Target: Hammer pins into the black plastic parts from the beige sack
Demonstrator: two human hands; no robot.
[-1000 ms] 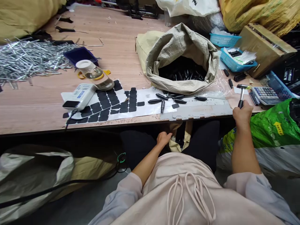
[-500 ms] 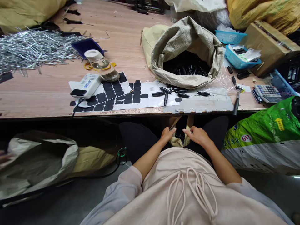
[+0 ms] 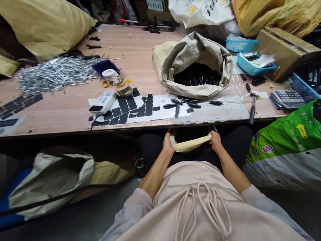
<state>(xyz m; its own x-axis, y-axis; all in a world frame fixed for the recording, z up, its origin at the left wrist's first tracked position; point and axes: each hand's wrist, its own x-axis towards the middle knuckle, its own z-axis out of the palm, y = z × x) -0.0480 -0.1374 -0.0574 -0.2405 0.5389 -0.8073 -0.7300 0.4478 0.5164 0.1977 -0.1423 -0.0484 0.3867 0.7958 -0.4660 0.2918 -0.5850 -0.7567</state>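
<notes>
Both hands hold the rim of a pale yellow bag (image 3: 192,144) low in my lap, just below the table edge. My left hand (image 3: 168,143) is closed on the rim's left side, where some whitish plastic shows. On the right side my right hand (image 3: 215,140) grips the same rim. The rim is stretched wide between them; the rest of the bag is hidden in shadow under the table. Above, on the table (image 3: 140,43), several black pen-shaped parts (image 3: 195,105) lie in front of a large open sack (image 3: 165,63) with dark parts inside.
Metal rods (image 3: 57,73) are heaped at the left, near a bottle (image 3: 120,85) and a white device (image 3: 106,102). A hammer (image 3: 252,108), calculator (image 3: 288,98) and blue baskets (image 3: 254,67) are at the right. An open sack (image 3: 55,180) stands lower left, a green bag (image 3: 286,137) lower right.
My hands have moved apart, and the bag's mouth is stretched wider between them. The view has shifted, showing more of the left and far side of the table.
</notes>
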